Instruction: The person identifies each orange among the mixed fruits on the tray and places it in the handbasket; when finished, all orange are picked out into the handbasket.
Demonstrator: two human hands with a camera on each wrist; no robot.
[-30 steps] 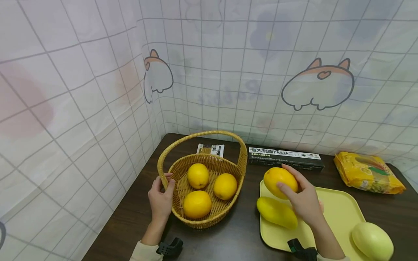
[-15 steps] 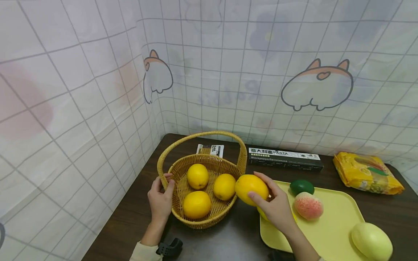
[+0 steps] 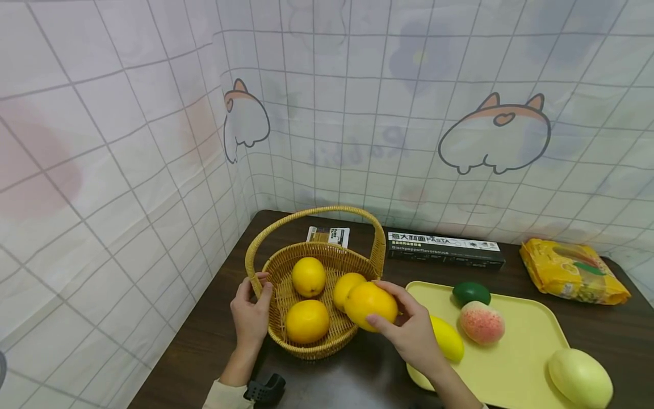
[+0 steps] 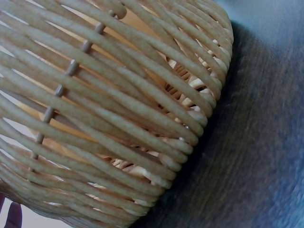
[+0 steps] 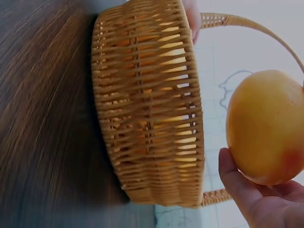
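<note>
My right hand [image 3: 416, 335] holds a yellow-orange orange [image 3: 372, 307] between thumb and fingers, over the right rim of the wicker basket [image 3: 319, 353]. In the right wrist view the held orange [image 5: 266, 128] is above the rim, apart from the woven wall [image 5: 147, 104]. Three similar oranges lie inside: one at the back [image 3: 309, 277], one at the front [image 3: 307, 321], one at right [image 3: 347, 291], partly hidden by the held one. At the basket's left side my left hand [image 3: 251, 307] grips the rim by the handle's foot. Woven wall [image 4: 104, 114] fills the left wrist view.
A yellow tray [image 3: 516, 363] at right bears a long yellow fruit [image 3: 447, 341], a dark green fruit [image 3: 471, 293], a peach [image 3: 482, 324] and a pale yellow-green fruit [image 3: 581, 378]. Behind stand a pasta box [image 3: 444, 250], a yellow packet [image 3: 574, 271] and a small packet [image 3: 328, 236].
My right hand has carried the orange leftward from above the tray to the basket's right rim, uncovering the peach and green fruit. The left hand stays on the basket.
</note>
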